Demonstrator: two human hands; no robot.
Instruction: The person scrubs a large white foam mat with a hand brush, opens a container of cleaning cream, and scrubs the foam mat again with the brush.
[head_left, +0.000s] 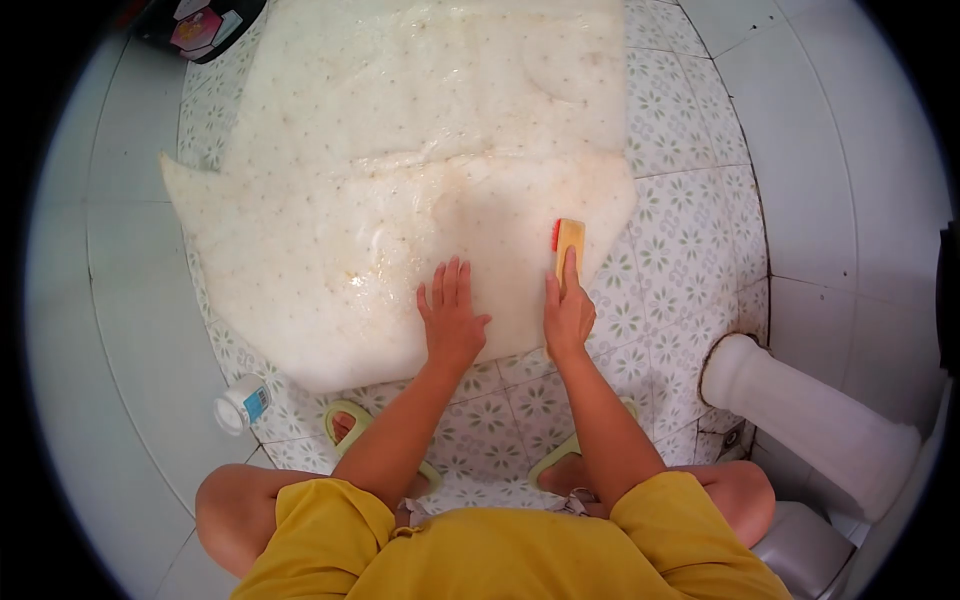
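Observation:
A large cream-white foam-like sheet with small dark dots lies over the tiled floor, its surface wet and shiny in places. My left hand rests flat on the sheet near its front edge, fingers spread. In my right hand is a scrubbing brush with a pale wooden back and red bristles. The brush is tipped on its side by the sheet's right part, bristles facing left. Whether the bristles touch the sheet, I cannot tell.
A white tub with a blue label lies on the floor at left. A white pedestal stands at right by the tiled wall. At the top left is a black object with a pink label. My feet wear green slippers.

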